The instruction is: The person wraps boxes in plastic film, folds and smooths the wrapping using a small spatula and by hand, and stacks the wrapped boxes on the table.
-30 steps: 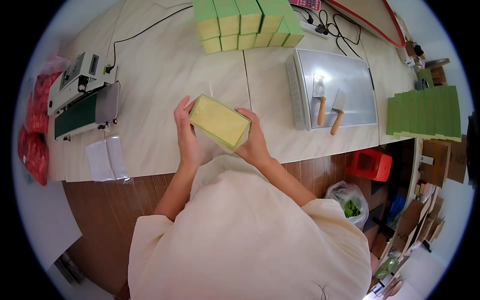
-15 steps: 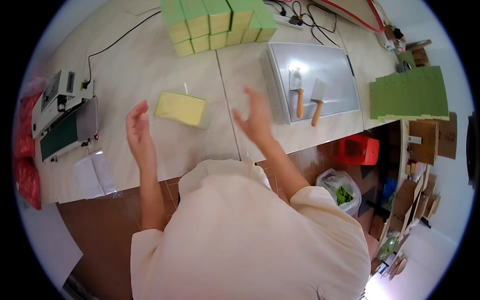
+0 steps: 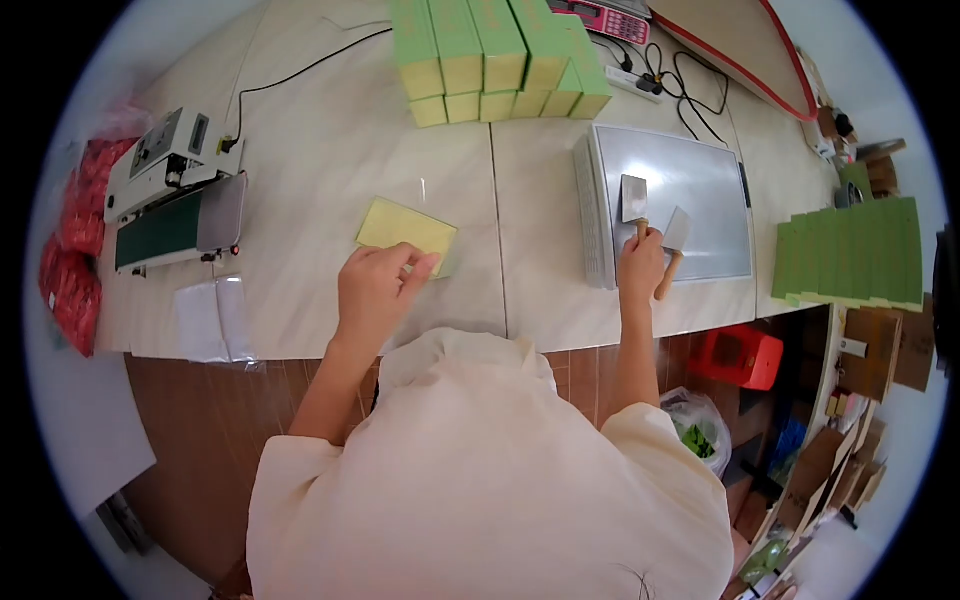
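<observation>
A yellow box (image 3: 408, 230) lies on the table, apparently in clear film with a small strip sticking up behind it. My left hand (image 3: 378, 285) is at the box's near edge, fingers bent and thumb against its near right corner. My right hand (image 3: 640, 265) is closed round the wooden handle of a scraper with a rectangular metal blade (image 3: 634, 198). That scraper is over the metal-topped flat box (image 3: 705, 165). A second scraper (image 3: 676, 230) with a wooden handle lies just right of my right hand.
Green and yellow boxes (image 3: 485, 55) are stacked at the back, more green boxes (image 3: 850, 255) at the right. At left stands a sealing machine (image 3: 175, 195) beside plastic sleeves (image 3: 215, 320). Black cables (image 3: 690, 95) run behind the metal-topped box. A red bin (image 3: 738, 357) is below the table.
My left hand has come onto the yellow box from its left side. My right hand has moved right and taken hold of one scraper's handle. The view has shifted.
</observation>
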`<control>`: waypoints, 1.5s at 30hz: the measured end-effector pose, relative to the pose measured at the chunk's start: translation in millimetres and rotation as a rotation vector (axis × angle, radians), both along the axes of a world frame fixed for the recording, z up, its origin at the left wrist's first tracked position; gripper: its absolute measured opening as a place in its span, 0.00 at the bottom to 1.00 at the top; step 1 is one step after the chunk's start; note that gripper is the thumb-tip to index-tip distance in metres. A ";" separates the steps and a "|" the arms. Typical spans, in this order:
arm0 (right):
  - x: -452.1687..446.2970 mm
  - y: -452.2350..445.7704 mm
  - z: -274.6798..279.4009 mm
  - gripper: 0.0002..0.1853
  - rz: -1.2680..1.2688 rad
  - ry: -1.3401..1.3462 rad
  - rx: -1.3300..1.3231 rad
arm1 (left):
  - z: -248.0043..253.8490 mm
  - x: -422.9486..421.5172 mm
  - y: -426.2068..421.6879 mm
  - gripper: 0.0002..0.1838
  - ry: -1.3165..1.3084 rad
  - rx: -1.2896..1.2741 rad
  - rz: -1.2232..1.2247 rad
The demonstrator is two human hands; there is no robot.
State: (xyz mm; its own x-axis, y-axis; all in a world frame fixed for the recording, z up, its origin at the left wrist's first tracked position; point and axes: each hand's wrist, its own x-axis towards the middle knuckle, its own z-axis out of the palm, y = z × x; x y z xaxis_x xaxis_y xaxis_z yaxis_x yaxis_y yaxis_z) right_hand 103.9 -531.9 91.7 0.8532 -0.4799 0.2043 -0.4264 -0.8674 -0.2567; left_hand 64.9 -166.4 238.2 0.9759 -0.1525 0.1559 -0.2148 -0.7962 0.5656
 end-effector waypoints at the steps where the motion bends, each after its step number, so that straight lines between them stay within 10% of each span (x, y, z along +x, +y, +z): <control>1: -3.1 2.6 2.2 0.14 0.086 -0.101 0.105 | -1.7 -0.7 -1.3 0.13 0.002 0.004 0.012; 15: -56.5 77.5 137.4 0.11 0.954 -0.014 0.539 | -36.3 4.6 6.0 0.06 -0.133 0.081 0.079; 45: -23.4 125.8 131.1 0.08 0.986 -0.001 0.466 | -55.7 24.8 25.5 0.05 -0.210 -0.051 -0.034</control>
